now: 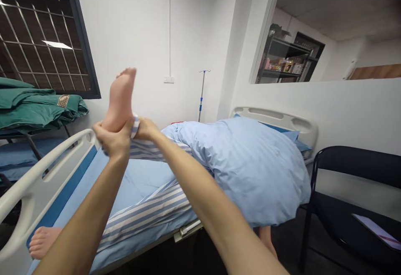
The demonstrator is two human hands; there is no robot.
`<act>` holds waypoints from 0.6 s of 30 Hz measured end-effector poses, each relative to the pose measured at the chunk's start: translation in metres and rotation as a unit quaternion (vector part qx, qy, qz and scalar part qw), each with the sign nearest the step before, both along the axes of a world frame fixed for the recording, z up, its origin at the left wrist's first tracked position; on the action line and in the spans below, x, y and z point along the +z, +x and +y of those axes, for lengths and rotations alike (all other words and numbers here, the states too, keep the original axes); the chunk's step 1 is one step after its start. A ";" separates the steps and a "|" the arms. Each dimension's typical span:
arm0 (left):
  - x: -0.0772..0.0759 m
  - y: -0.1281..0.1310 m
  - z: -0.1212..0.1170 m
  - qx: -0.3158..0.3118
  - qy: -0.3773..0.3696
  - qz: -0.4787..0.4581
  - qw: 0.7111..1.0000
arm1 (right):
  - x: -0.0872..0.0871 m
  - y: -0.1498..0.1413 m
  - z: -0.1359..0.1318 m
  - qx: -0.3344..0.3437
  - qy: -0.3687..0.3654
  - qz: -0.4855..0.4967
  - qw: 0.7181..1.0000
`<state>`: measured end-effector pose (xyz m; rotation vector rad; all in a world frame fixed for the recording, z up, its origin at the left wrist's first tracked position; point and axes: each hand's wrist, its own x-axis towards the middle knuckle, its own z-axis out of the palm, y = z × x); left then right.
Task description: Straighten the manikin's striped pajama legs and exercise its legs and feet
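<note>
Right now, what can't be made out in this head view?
The right hand: fingers hidden behind the striped trouser cuff of the raised leg.
Whoever lies on the bed: head and torso hidden under the blue duvet.
Contents of the metal shelf: too small, beyond the wall opening.

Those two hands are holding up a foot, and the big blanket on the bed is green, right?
Not quite. The blanket on the bed is light blue, not green, as the head view shows. The left hand and right hand are holding up the foot, as you said.
</note>
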<state>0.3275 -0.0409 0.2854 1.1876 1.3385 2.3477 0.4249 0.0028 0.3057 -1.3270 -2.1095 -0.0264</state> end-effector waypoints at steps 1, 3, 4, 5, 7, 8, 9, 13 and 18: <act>0.013 0.014 -0.003 0.011 0.006 0.017 1.000 | 0.010 0.014 -0.001 0.001 0.010 0.009 1.000; 0.033 0.038 -0.009 -0.001 0.006 0.049 0.999 | 0.026 0.038 -0.004 0.008 0.029 0.022 0.999; 0.040 0.047 -0.010 -0.015 0.005 0.060 0.998 | 0.032 0.046 -0.005 0.011 0.037 0.028 0.999; 0.045 0.053 -0.011 -0.028 0.004 0.066 0.997 | 0.036 0.052 -0.006 0.012 0.043 0.033 0.998; 0.048 0.055 -0.007 -0.041 0.005 0.069 0.997 | 0.040 0.054 -0.005 0.009 0.048 0.036 0.998; 0.047 0.051 -0.003 -0.038 0.008 0.068 0.997 | 0.039 0.051 -0.002 0.004 0.045 0.033 0.998; 0.045 0.045 0.002 -0.031 0.013 0.066 0.997 | 0.038 0.045 0.001 -0.001 0.041 0.028 0.999; 0.025 0.006 0.031 -0.023 0.032 0.055 0.998 | 0.021 0.010 0.023 -0.026 0.008 0.021 0.999; -0.012 -0.050 0.068 -0.071 0.006 0.004 0.997 | -0.014 -0.040 0.050 -0.040 -0.021 0.025 0.999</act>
